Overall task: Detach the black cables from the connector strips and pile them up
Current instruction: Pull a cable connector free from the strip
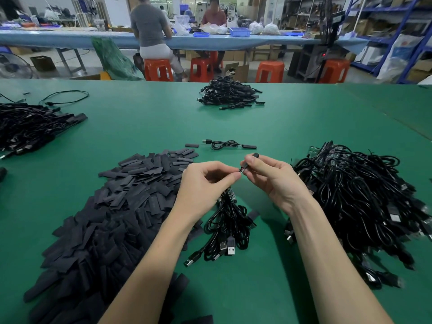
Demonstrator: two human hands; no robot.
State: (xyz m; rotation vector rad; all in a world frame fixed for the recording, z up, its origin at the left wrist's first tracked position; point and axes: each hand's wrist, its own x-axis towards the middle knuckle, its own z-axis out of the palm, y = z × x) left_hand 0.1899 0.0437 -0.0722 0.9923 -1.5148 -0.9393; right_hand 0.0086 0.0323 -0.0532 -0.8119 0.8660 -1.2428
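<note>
Above cable bundle [228, 226], hands pinching (fingertips meeting)

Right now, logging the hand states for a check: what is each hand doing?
Left hand: pinching the end of a bundle of black cables that hangs below.
Right hand: gripping a small black sleeve at that same end.

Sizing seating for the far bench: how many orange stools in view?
4, in a row by the far blue table: orange stool under the seated person, stool, stool, stool. More may be hidden.
</note>
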